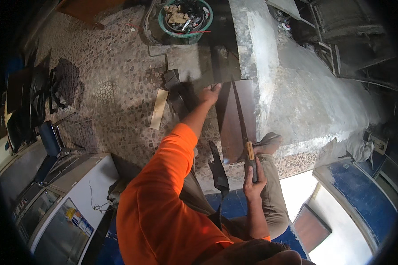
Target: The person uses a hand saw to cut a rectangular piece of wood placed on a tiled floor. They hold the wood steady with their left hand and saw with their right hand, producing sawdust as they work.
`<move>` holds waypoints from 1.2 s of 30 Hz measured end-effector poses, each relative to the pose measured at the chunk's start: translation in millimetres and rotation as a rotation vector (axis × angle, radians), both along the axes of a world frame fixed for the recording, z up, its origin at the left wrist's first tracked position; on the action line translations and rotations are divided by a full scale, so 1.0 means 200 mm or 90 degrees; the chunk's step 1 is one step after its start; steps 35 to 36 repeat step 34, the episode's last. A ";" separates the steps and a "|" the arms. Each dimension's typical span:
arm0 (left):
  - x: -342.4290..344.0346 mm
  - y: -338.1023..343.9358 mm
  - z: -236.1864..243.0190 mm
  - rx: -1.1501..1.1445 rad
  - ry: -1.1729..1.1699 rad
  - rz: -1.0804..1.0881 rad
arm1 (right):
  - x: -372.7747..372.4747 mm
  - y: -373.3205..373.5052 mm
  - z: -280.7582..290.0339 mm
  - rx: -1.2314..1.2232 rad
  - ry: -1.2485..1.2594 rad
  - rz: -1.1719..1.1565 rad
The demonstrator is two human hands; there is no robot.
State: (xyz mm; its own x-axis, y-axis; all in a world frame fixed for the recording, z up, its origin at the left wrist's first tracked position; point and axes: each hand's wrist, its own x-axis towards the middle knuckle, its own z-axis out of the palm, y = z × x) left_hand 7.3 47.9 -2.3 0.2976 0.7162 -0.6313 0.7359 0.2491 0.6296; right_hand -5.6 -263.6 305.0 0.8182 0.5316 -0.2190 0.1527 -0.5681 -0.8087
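Note:
A dark brown flat board (pixel 231 130) lies in front of me beside a raised concrete ledge. My left hand (pixel 211 93) is closed at the board's far left edge. In my right hand (pixel 255 180) is a hand saw (pixel 241 112), gripped by its dark and wooden handle near the board's close end. The saw's long, tapering blade points away from me and lies along or just over the board; contact cannot be made out. My foot in a dark sandal (pixel 269 140) is beside the board's near right corner.
A green tub (pixel 162 29) of scraps stands at the far side. Left of the board lie a pale wood strip (pixel 158 109) and dark offcuts (pixel 172 79). A dark strap (pixel 218 170) hangs near my knees. The concrete ledge (pixel 305 97) runs along the right. A white cabinet (pixel 90 183) stands left.

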 end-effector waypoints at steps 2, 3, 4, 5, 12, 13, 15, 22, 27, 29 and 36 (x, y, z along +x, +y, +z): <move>-0.04 0.05 -0.05 -0.032 0.022 0.004 | 0.01 0.05 0.02 0.006 0.006 0.026; -0.02 0.04 -0.04 -0.021 0.031 0.014 | 0.02 0.06 0.02 0.002 0.001 0.031; 0.00 0.02 -0.03 -0.011 0.041 0.024 | 0.03 0.05 0.03 -0.005 0.002 0.035; 0.03 -0.01 -0.02 -0.001 0.052 0.034 | 0.04 0.04 0.04 -0.013 0.002 0.039; 0.00 0.08 -0.20 0.051 0.075 -0.040 | 0.19 0.32 -0.19 -0.020 -0.011 0.121; 0.01 0.10 -0.22 0.038 0.081 -0.078 | 0.22 0.42 -0.23 -0.014 -0.033 0.129; 0.03 0.11 -0.19 0.006 0.107 -0.112 | 0.25 0.54 -0.33 -0.009 -0.078 0.134; 0.10 0.07 0.11 0.000 0.009 -0.039 | 0.20 0.23 -0.22 -0.011 -0.084 0.108; 0.08 0.09 0.09 0.045 0.063 -0.092 | 0.18 0.25 -0.14 0.003 -0.010 0.072; 0.12 0.08 0.09 0.046 0.074 -0.124 | 0.19 0.23 -0.17 0.007 -0.059 0.075; 0.14 0.14 -0.08 -0.083 0.083 -0.175 | 0.30 0.44 -0.47 0.013 -0.090 0.128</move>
